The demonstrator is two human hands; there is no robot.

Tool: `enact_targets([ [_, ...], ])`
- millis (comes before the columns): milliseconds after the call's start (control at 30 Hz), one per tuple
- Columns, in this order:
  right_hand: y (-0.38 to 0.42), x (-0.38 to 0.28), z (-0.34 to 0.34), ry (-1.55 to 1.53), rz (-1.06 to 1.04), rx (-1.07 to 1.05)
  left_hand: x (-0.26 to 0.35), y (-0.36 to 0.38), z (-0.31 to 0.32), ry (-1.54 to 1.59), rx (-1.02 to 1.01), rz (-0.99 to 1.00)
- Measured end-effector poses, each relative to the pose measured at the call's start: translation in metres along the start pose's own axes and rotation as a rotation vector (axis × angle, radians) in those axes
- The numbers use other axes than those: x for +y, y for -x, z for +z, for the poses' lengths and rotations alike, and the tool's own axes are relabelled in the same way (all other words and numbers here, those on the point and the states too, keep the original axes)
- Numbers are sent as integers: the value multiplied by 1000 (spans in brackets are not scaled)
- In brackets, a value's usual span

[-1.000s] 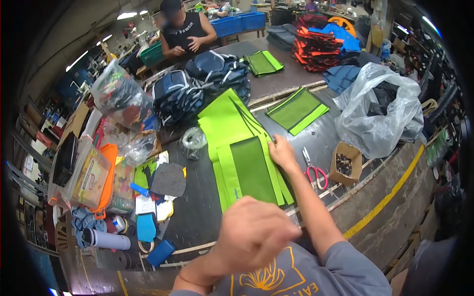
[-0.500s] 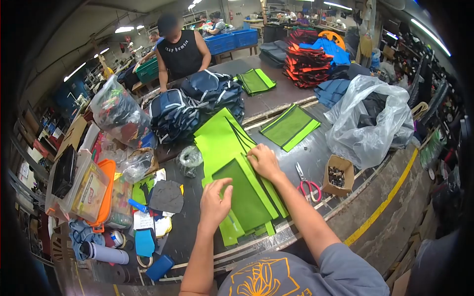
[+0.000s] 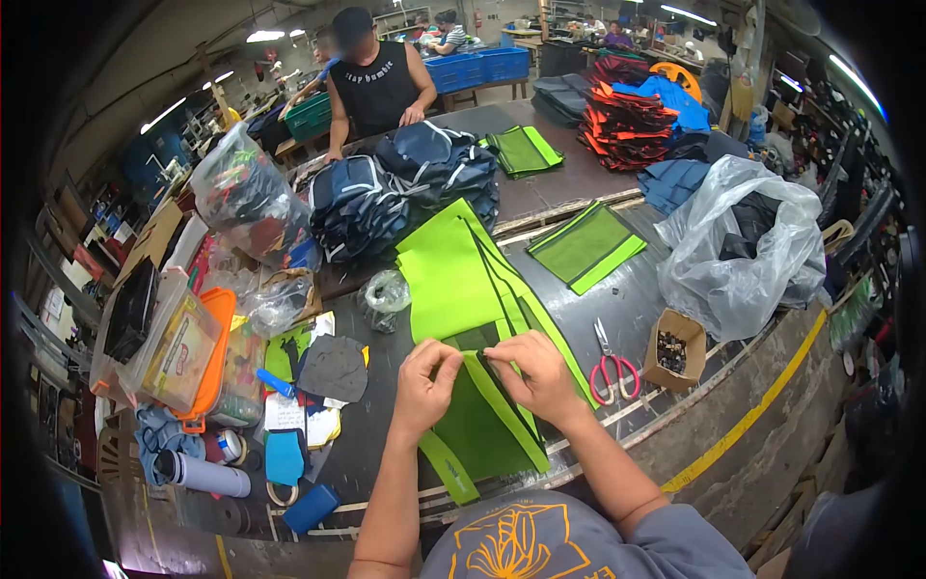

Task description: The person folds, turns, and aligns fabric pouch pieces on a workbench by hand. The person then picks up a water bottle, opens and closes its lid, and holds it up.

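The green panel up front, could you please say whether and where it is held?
The left hand and right hand seem to pinch the green panel at its far edge.

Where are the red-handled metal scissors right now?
In the head view, the red-handled metal scissors lie on the dark table, right of the person's right hand, just left of the open brown cardboard box of small dark pieces.

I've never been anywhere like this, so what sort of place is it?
Probably a sewing or bag-making workshop: a long worktable holds green fabric pieces, pink-handled scissors and a heap of dark blue sewn goods.
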State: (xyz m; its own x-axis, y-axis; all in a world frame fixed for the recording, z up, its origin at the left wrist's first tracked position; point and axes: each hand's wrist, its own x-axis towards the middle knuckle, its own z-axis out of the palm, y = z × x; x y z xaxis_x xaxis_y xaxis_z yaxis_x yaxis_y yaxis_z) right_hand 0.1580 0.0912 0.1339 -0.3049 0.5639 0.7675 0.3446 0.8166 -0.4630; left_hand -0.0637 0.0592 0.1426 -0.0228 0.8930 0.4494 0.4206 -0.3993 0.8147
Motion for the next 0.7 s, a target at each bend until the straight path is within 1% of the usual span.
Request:
enact_targets([
  [33, 2, -1, 1, 2, -22, -8, 1, 3, -1, 16, 47, 8],
  [200, 6, -20, -1, -1, 1, -80, 4, 6, -21, 15, 76, -31],
  [300, -4, -39, 0, -439, 336, -12, 22, 9, -20, -6, 13, 9],
  [333, -3, -38, 0, -439, 347, -10, 27, 10, -21, -4, 6, 3],
  [433, 2, -31, -2, -397, 280, -86, 36, 13, -23, -351, 276, 309],
  [467, 5, -30, -3, -396, 285, -89, 32, 17, -26, -348, 274, 304],
  [533, 13, -29, -6, -607, 428, 53, 13, 33, -45, -481, 610, 218],
  [567, 16, -28, -7, -712, 497, 128, 0, 43, -56, -483, 606, 216],
  [600, 16, -29, -9, -715, 502, 129, -17, 55, -68, -338, 486, 4],
  [667, 11, -31, -16, -924, 565, 197, -37, 75, -83, -43, 241, -409],
  [700, 9, -32, -17, -1030, 593, 230, -32, 80, -78, -44, 244, -411],
])
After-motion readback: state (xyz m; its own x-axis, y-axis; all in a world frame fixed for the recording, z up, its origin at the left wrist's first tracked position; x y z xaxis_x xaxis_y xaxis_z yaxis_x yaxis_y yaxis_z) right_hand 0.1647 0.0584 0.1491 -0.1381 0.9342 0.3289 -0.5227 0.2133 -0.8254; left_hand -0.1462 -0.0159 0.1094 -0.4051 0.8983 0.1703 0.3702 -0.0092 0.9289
